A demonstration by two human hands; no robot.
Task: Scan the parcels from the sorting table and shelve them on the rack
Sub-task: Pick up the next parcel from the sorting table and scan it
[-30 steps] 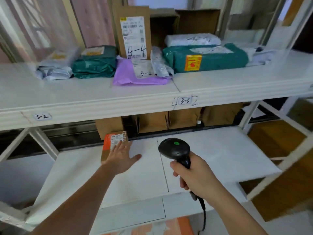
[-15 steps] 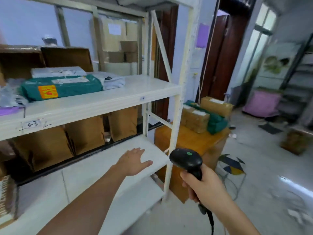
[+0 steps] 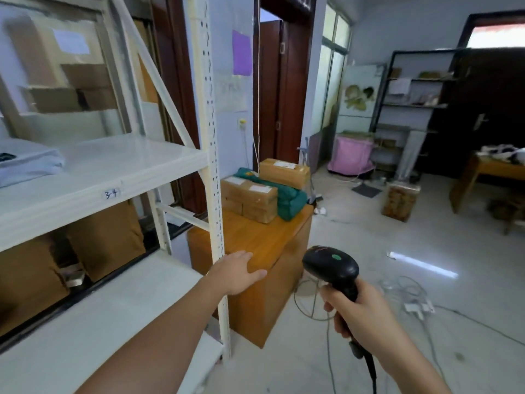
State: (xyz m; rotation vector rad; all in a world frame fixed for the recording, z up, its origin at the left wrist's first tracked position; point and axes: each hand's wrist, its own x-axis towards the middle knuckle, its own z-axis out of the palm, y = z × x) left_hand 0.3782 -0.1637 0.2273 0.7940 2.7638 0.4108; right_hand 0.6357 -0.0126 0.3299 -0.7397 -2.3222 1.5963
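Note:
The wooden sorting table [image 3: 264, 240] stands right of the white rack [image 3: 211, 155]. On its far end lie two cardboard parcels [image 3: 250, 199] [image 3: 284, 172] and a green bagged parcel [image 3: 289, 199] between them. My left hand [image 3: 235, 273] is empty, palm down with fingers apart, in front of the rack's corner post near the table's near edge. My right hand [image 3: 360, 311] grips a black barcode scanner [image 3: 331, 267] by its handle, head pointing toward the table, cable hanging down.
The rack shelf labelled 3-4 [image 3: 110, 193] holds a white bag [image 3: 28, 163] at the left; brown boxes [image 3: 105, 240] sit behind the lower shelf. Cables [image 3: 409, 294] lie on the floor at right. A pink bag [image 3: 350, 155], shelving and another table stand farther back.
My view has swung right, from the rack shelves to the sorting table. My left hand left the orange parcel on the lower shelf and now hovers empty. The scanner stays in my right hand.

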